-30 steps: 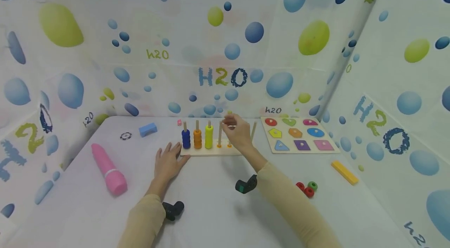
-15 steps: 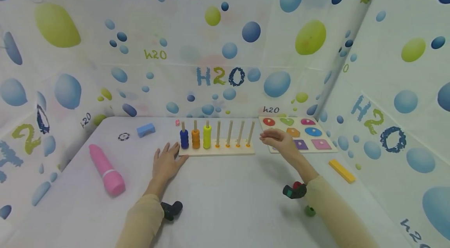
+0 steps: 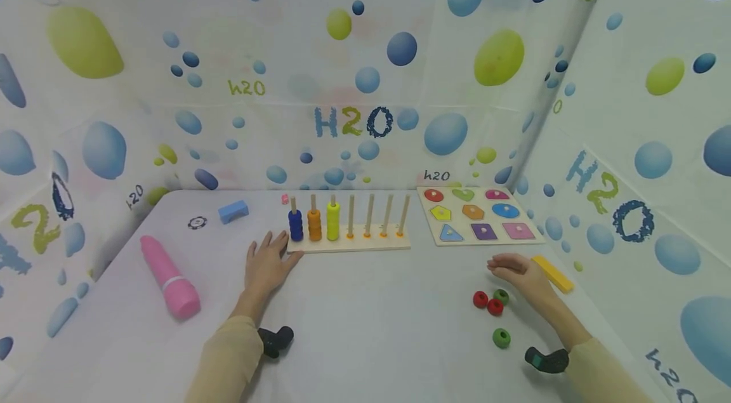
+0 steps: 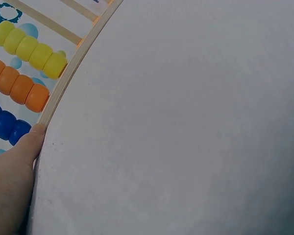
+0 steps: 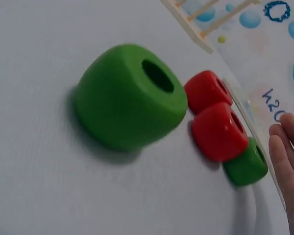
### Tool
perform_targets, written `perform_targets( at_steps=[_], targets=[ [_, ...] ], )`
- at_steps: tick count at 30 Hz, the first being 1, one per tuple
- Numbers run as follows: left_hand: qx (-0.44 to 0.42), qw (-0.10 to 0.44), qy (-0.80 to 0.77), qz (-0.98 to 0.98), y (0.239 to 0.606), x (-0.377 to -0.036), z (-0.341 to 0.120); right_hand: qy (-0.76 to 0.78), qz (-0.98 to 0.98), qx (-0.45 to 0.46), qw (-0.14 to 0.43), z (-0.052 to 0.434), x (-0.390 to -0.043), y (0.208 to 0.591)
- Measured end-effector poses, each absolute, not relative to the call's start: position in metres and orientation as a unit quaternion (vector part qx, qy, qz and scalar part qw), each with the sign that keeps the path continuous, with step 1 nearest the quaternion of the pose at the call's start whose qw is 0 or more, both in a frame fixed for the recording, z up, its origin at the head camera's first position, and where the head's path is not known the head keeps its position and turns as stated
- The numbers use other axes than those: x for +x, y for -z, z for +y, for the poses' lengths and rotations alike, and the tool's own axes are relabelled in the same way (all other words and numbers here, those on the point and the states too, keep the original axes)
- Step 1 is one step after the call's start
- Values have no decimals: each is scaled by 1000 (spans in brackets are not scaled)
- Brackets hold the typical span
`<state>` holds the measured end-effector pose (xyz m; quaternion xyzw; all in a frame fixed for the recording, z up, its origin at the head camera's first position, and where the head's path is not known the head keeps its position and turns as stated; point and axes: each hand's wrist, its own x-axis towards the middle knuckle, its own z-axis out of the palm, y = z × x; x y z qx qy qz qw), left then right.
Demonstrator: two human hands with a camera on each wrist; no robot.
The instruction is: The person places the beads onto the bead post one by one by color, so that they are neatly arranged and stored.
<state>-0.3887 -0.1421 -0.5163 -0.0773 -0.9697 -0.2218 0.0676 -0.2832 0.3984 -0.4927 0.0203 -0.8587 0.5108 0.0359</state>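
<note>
My left hand (image 3: 268, 268) rests at the left end of a wooden peg stacker (image 3: 349, 247), fingers extended and the thumb (image 4: 33, 139) touching the base's front edge. Blue beads (image 3: 295, 225), orange beads (image 3: 314, 225) and yellow beads (image 3: 333, 222) are stacked on the left three pegs; the other pegs are bare. My right hand (image 3: 528, 279) hovers at the right, fingers extended and holding nothing. Just left of it two red beads (image 5: 219, 131) and a green bead (image 5: 246, 164) lie together. Another green bead (image 5: 130, 98) sits apart, nearer the table's front.
A shape puzzle board (image 3: 480, 237) lies at the back right, and a yellow block (image 3: 553, 274) beside my right hand. On the left are a pink microphone-shaped toy (image 3: 171, 279) and a blue block (image 3: 233, 212). A small pink piece (image 3: 285, 198) lies behind the stacker.
My right hand has moved from above the stacker's right pegs to the right and nearer, beside the loose beads. The left hand has stayed at the stacker's left end.
</note>
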Motion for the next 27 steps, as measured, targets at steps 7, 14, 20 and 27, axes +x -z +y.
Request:
perform_targets(
  at_steps=[7, 14, 20, 27],
  targets=[
    [-76, 66, 217, -971, 518, -390, -144, -497, -867, 37, 2, 417, -263, 495],
    [-76, 66, 218, -971, 517, -389, -145, -466, -883, 48, -24, 419, -256, 501],
    [-76, 69, 220, -970, 517, -389, -145, -427, -903, 30, -25, 414, -257, 501],
    [-78, 69, 229, -968, 517, -388, -143, -416, -909, 22, 1, 409, -254, 499]
  ],
)
